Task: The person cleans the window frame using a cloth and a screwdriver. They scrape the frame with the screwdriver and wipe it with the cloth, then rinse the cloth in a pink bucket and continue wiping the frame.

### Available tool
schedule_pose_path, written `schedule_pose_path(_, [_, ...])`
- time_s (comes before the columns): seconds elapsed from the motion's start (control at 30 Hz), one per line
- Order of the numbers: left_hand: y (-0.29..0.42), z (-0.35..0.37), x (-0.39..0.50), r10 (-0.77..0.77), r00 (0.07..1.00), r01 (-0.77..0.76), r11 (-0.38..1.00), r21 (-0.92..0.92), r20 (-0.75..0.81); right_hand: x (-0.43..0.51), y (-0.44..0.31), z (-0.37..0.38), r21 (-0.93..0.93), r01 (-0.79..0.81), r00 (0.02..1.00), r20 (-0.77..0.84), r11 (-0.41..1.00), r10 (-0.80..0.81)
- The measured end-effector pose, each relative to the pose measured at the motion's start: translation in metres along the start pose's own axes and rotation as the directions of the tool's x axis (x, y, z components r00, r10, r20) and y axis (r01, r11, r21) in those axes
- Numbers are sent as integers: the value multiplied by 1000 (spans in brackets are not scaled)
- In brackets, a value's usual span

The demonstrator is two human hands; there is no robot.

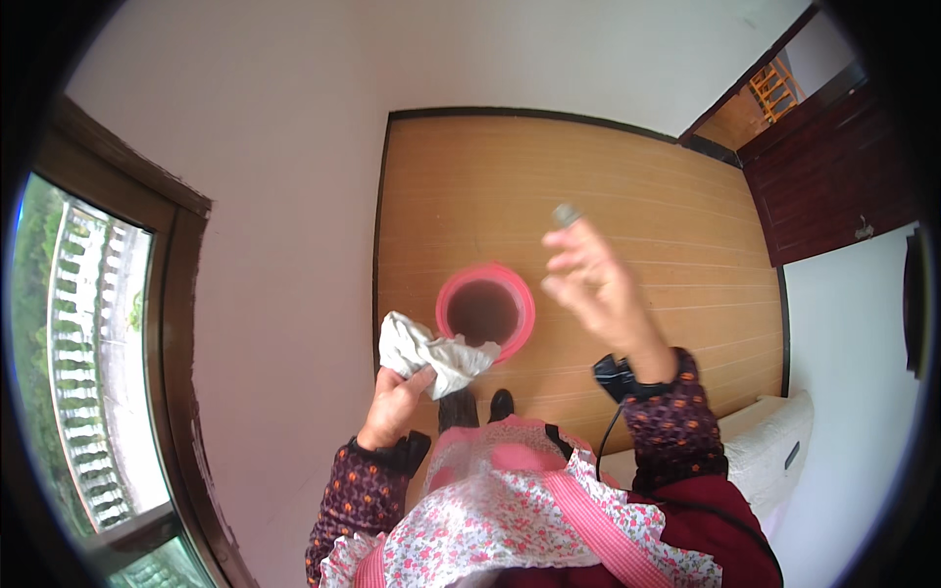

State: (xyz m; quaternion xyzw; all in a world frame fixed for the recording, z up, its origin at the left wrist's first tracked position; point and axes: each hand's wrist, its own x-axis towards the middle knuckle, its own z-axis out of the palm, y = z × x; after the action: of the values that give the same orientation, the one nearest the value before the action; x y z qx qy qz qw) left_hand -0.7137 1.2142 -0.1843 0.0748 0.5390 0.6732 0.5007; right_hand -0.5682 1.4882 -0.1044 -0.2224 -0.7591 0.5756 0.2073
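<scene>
My left hand grips a crumpled white cloth between thumb and fingers, low and left of centre. Part of the cloth overlaps the near rim of a pink bucket that stands on the floor with dark, murky liquid in it. To the right of the bucket, my right hand is raised, somewhat blurred, its fingers apart and nothing held in it. A grey covering sits on the tip of one of its fingers.
The wood-look floor meets white walls at a dark skirting. A brown-framed window is at the left. A dark red door stands at the upper right, and a white-covered piece of furniture at the lower right. My shoes are just below the bucket.
</scene>
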Motion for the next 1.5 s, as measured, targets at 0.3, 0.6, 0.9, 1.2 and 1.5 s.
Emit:
schedule_pose_path(0.3, [-139, -72, 112, -438, 889, 451, 889, 84, -137, -47, 297, 129, -140, -512, 852, 44, 847, 522])
schedule_pose_path(0.6, [-291, -76, 87, -453, 870, 420, 888, -189, -194, -47, 486, 125, -683, -380, 658, 275, 624, 701])
schedule_pose_path(0.9, [-301, 8, 22, -548, 779, 464, 831, -307, -304, -63, 484, 196, -775, 85, 445, 591, 626, 672])
schedule_pose_path(1.2, [-300, -3, 42, -386, 899, 266, 857, -442, -208, -58, 485, 177, -842, 4, 675, 400, 540, 620])
schedule_pose_path(1.5, [-329, -30, 77, -392, 883, 183, 794, -580, -258, -59, 509, 169, -740, -150, 814, 283, 655, 506])
